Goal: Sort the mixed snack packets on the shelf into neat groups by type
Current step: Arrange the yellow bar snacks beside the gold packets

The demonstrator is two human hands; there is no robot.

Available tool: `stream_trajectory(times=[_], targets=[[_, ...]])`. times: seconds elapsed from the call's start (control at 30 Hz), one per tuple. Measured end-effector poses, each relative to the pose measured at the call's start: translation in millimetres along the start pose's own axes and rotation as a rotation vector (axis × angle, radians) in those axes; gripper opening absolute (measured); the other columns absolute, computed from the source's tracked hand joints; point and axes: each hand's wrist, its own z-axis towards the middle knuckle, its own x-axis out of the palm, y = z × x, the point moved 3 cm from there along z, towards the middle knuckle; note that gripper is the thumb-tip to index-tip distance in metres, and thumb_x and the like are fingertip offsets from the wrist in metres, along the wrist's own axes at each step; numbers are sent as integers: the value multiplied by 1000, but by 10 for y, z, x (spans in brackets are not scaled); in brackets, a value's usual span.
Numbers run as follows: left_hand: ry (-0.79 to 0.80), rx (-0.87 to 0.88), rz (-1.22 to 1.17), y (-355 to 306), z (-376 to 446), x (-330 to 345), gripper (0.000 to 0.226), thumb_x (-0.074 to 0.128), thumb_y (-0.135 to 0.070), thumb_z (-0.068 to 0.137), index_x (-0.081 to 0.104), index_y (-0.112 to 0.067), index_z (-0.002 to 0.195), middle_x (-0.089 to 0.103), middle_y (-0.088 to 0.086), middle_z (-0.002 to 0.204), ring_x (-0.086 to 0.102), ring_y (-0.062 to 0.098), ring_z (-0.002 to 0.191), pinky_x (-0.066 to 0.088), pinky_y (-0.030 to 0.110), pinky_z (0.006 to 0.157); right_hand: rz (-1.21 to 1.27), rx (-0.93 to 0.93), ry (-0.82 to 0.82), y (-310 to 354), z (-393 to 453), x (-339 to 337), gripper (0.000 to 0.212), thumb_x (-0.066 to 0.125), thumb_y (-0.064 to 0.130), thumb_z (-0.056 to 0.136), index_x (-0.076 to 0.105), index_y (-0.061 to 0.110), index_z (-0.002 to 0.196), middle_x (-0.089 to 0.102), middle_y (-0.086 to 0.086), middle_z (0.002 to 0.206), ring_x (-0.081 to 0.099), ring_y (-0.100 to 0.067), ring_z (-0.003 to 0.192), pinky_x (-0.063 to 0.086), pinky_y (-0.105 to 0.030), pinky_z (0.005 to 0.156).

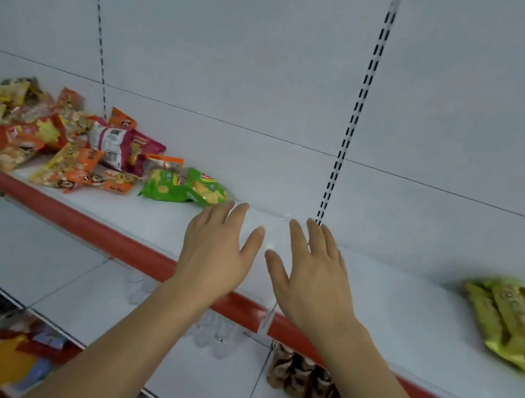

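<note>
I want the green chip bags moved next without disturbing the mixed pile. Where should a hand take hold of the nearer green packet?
Probably from the right, with the left hand. The green packet lies flat at the pile's right edge, and its near and right edges face bare shelf. Pinch the near edge seam rather than the puffed middle; the maroon packet crowds its left.

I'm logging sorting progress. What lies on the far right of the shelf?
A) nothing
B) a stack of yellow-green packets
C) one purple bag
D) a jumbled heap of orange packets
B: the yellow-green packets lie stacked together at the shelf's right end, apart from the mixed pile at left.
</note>
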Motion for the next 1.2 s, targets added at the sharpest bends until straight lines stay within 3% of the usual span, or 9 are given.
stream_trajectory(times=[0.23,0.37,0.63,0.73,0.8,0.9,0.97,1.1,1.2], targets=[[-26,-78,-21,918,279,-308,57,47,-46,104,44,-16,153,46,6,156,39,26,145,34,43,119,9,-94,21,789,598,436,83,14,65,90,26,17,157,23,-14,163,14,-33,153,17,-44,123],[20,-121,-1,1326,539,-279,58,46,-45,105,41,-17,155,44,5,158,38,25,146,34,40,115,10,-102,44,947,1054,733,72,34,58,100,19,18,158,18,-12,165,10,-31,153,15,-44,124],[138,-186,-69,1751,1269,-116,55,41,-45,107,40,-18,155,54,7,149,51,27,134,44,38,102,-73,-95,225,1088,1923,1342,89,51,63,89,16,17,156,26,-11,158,24,-32,146,28,-45,117],[185,-198,-158,1855,1448,-29,51,42,-46,107,47,-18,149,63,7,138,60,25,121,49,37,96,-136,-83,292,1122,2045,1564,85,55,61,87,23,15,152,39,-8,145,40,-30,132,44,-42,101],[243,-230,-249,1911,1545,23,47,41,-48,107,57,-17,139,68,4,127,61,17,105,47,31,87,-201,-89,266,1165,2101,1617,65,53,47,94,32,15,146,48,-6,136,49,-29,121,49,-39,85],[264,-315,-523,2015,1708,131,53,41,-57,104,72,-14,107,76,6,105,71,23,96,55,42,93,-310,-101,45,1221,2170,1519,37,58,25,92,55,16,128,65,-3,108,63,-28,93,47,-35,60],[292,-439,-845,2058,1804,192,53,53,-63,96,76,-16,95,79,9,93,76,29,92,59,51,95,-323,-103,-112,1255,2129,1446,41,73,17,77,66,14,118,69,-3,97,65,-28,78,50,-34,51],[472,-529,-1253,2025,1944,200,41,74,-46,91,73,-14,117,79,12,108,76,27,101,62,48,90,-307,-207,-301,1509,1966,1431,52,59,12,79,62,6,131,67,-11,124,66,-34,95,55,-40,64],[473,-517,-1284,2182,2019,152,22,73,-22,94,74,-12,114,79,12,107,77,28,97,62,48,87,-260,-244,-212,1684,1906,1505,57,41,18,89,50,10,144,54,-9,145,57,-35,119,55,-45,88]])
